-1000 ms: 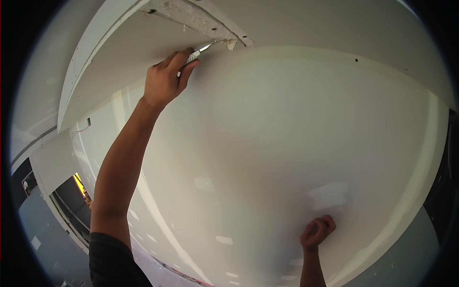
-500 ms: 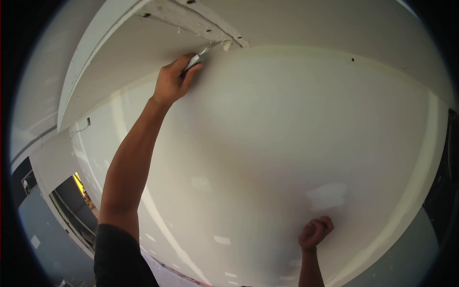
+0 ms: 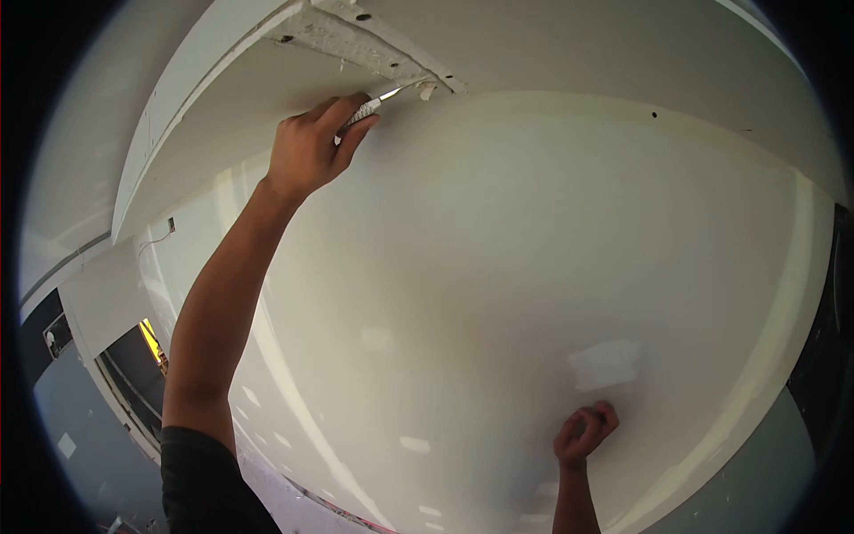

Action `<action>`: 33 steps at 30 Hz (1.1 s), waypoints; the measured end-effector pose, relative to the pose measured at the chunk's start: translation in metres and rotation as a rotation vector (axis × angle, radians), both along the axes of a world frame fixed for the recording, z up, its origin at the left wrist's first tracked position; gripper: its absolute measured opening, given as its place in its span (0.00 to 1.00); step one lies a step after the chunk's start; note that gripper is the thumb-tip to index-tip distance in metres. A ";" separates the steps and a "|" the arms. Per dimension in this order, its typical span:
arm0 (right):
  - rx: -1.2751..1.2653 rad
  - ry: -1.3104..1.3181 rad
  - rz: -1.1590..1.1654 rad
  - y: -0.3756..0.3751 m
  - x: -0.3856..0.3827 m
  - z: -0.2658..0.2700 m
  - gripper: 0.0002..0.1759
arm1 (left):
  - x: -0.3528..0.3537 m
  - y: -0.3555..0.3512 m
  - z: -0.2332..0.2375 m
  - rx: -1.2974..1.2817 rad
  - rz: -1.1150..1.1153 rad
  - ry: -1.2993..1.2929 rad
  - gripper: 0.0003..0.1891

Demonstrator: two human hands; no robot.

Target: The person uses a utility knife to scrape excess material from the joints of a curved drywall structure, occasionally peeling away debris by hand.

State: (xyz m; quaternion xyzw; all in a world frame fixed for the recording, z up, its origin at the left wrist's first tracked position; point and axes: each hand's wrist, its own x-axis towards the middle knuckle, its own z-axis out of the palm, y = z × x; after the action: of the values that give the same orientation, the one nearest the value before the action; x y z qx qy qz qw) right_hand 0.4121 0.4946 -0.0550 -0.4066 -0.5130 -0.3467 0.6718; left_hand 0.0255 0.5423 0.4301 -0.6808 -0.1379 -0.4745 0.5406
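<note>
My left hand is raised high and closed around the ridged metal handle of a craft knife. The knife's thin blade points up and right, its tip at the end of a rough joint strip in the overhead board. A loose, torn flake hangs at the blade tip. Lower right, my right hand is held against or just in front of the white wall board, fingers curled in. Nothing shows in that hand. Just above it is a pale filler patch.
Dark screw holes dot the overhead strip, and one dark hole sits farther right. A small wall box with a wire is at left. Below it is a dark opening. Pale taped seams run down the wall board.
My left hand and forearm have shifted slightly left in view, the knife still near the strip's end. The overhead strip sits a little lower and farther right. My right hand has hardly moved.
</note>
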 end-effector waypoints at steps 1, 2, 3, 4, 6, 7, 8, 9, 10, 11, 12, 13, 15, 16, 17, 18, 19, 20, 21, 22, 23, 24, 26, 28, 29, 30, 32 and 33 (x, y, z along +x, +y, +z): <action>0.008 0.008 0.000 0.001 -0.001 -0.001 0.05 | -0.001 -0.001 0.001 0.009 0.005 0.006 0.11; 0.005 0.008 0.002 0.002 -0.001 -0.001 0.05 | 0.000 -0.002 0.001 0.018 0.007 0.012 0.11; 0.011 0.005 -0.001 0.002 -0.001 -0.002 0.05 | 0.001 -0.002 0.001 0.013 0.008 0.013 0.11; 0.017 0.001 -0.003 0.002 -0.001 -0.002 0.05 | 0.002 -0.001 0.001 0.020 0.040 -0.002 0.11; 0.012 -0.007 -0.012 0.003 0.001 -0.003 0.05 | 0.003 -0.001 0.001 0.018 0.070 -0.019 0.12; 0.014 -0.013 -0.022 0.003 0.002 -0.004 0.05 | 0.003 -0.001 0.003 0.056 0.058 -0.010 0.12; 0.006 -0.011 -0.024 0.004 0.002 -0.006 0.05 | 0.005 0.000 0.002 0.092 0.045 -0.001 0.12; 0.018 0.007 -0.003 0.007 0.002 -0.007 0.05 | 0.005 0.001 0.000 0.084 0.042 0.001 0.12; 0.034 0.026 0.018 0.008 0.002 -0.008 0.05 | 0.006 0.002 -0.001 0.070 0.044 -0.020 0.12; 0.033 0.028 0.014 0.009 0.002 -0.009 0.05 | 0.007 0.002 0.000 0.059 0.045 -0.040 0.12; 0.021 0.021 -0.020 0.009 0.003 -0.009 0.05 | 0.008 0.002 -0.001 0.070 0.067 -0.053 0.12; 0.008 0.012 -0.054 0.009 0.004 -0.009 0.05 | 0.009 0.003 -0.002 0.070 0.065 -0.053 0.12; 0.000 0.010 -0.048 0.005 0.003 -0.007 0.05 | 0.010 0.003 -0.003 0.060 0.038 -0.061 0.11; -0.007 0.008 -0.040 0.005 0.002 -0.006 0.06 | 0.010 0.007 -0.002 0.061 0.039 -0.060 0.11; -0.007 0.008 -0.038 0.005 0.001 -0.008 0.06 | 0.009 0.011 -0.001 0.050 0.002 -0.049 0.11; -0.004 0.018 -0.017 0.006 0.002 -0.010 0.06 | 0.008 0.015 0.000 0.039 -0.033 -0.039 0.10; 0.001 0.028 0.002 0.007 0.003 -0.011 0.06 | 0.006 0.020 -0.001 0.039 -0.029 -0.041 0.10; 0.003 0.028 0.005 0.010 0.004 -0.013 0.06 | 0.007 0.025 -0.001 -0.004 -0.055 -0.038 0.10; 0.005 0.040 0.025 0.011 0.005 -0.015 0.06 | 0.007 0.029 0.000 -0.051 -0.083 -0.035 0.09; 0.003 0.053 0.043 0.007 0.002 -0.020 0.07 | 0.003 0.029 -0.001 -0.054 -0.085 -0.034 0.09; -0.005 0.053 0.040 0.002 0.001 -0.020 0.07 | 0.001 0.030 -0.001 -0.060 -0.095 -0.013 0.10; -0.012 0.041 0.034 0.001 0.002 -0.017 0.07 | 0.000 0.031 0.001 -0.059 -0.107 0.008 0.10; -0.021 0.035 0.016 -0.006 0.001 -0.013 0.07 | -0.018 0.034 0.006 -0.118 0.019 0.004 0.10; -0.012 0.023 0.053 -0.007 0.006 -0.008 0.07 | -0.058 0.047 0.001 -0.149 0.170 -0.008 0.12; 0.016 0.029 0.043 -0.003 0.014 -0.006 0.07 | -0.075 0.053 -0.003 -0.115 0.187 -0.012 0.12; 0.002 0.031 0.076 0.000 0.014 -0.009 0.07 | -0.078 0.044 -0.006 -0.119 0.097 -0.012 0.12; -0.037 0.030 0.115 -0.007 0.012 -0.011 0.06 | -0.073 0.027 -0.025 -0.149 0.013 -0.012 0.12; -0.029 0.010 0.048 -0.008 0.009 -0.003 0.06 | -0.061 0.011 -0.028 -0.168 0.033 0.002 0.12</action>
State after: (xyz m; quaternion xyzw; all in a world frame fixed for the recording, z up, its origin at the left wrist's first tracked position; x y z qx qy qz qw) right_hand 0.4215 0.4870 -0.0584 -0.4057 -0.5242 -0.3211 0.6764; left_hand -0.0354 0.5530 0.4023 -0.7218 -0.1880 -0.4517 0.4895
